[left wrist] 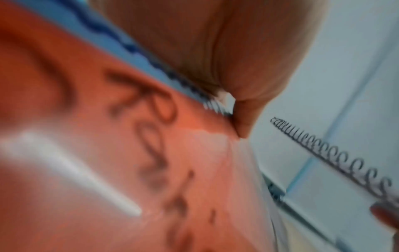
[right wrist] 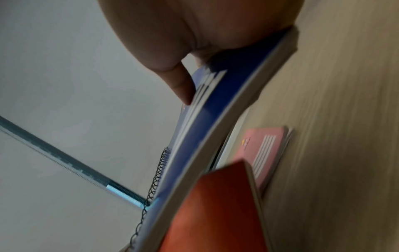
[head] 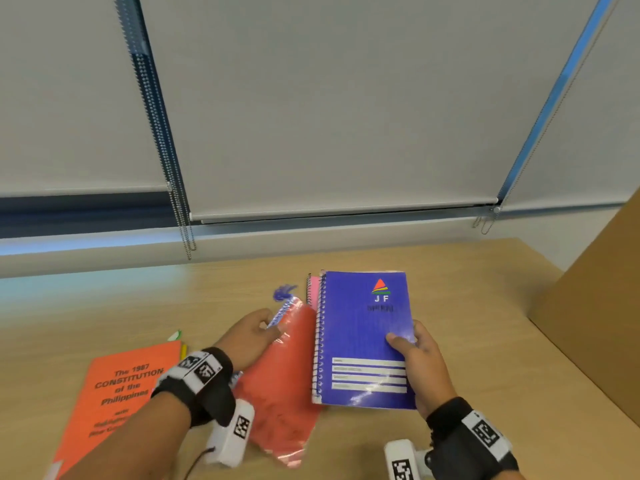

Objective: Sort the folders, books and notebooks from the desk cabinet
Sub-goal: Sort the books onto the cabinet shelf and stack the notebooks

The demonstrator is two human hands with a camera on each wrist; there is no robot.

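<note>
My right hand (head: 412,344) grips a blue spiral notebook (head: 363,337) by its right edge, thumb on the cover, and holds it above the wooden desk (head: 467,306). In the right wrist view the blue notebook (right wrist: 207,119) is lifted clear of a pink notebook (right wrist: 265,153) lying on the desk. My left hand (head: 256,334) holds a red plastic-covered notebook (head: 277,386) near its blue spiral, tilted beside the blue one. The left wrist view shows the red cover (left wrist: 108,153) close up and blurred. An orange book titled "The 1987 Constitution of the Philippines" (head: 114,400) lies flat at the left.
Roller blinds (head: 311,98) with bead chains (head: 166,168) hang behind the desk's far edge. A brown board panel (head: 595,289) rises along the right side. A yellow and green item (head: 178,341) pokes out behind the orange book.
</note>
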